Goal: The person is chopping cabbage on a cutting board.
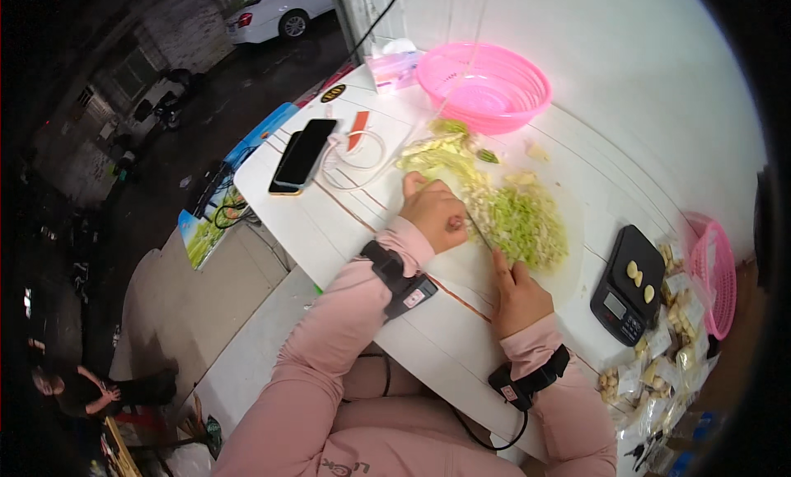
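Note:
My right hand (521,296) is wrapped round the handle of a knife (479,230). The narrow blade points away to the left, between my two hands. My left hand (434,212) is curled, its fingers bent down at the edge of the cabbage beside the blade; the fingertips are partly hidden. Finely chopped pale green cabbage (527,223) lies heaped right of the knife. Larger cabbage leaves (437,157) spread beyond my left hand. All of it rests on a pale, rounded cutting board (568,283).
A pink plastic basket (486,114) and a tissue pack (394,72) stand at the back. Two phones (306,153) and a coiled white cable (381,151) lie left. A black scale (628,286) carries several garlic cloves; bagged goods (659,370) lie beyond it. Another person (91,395) is far left.

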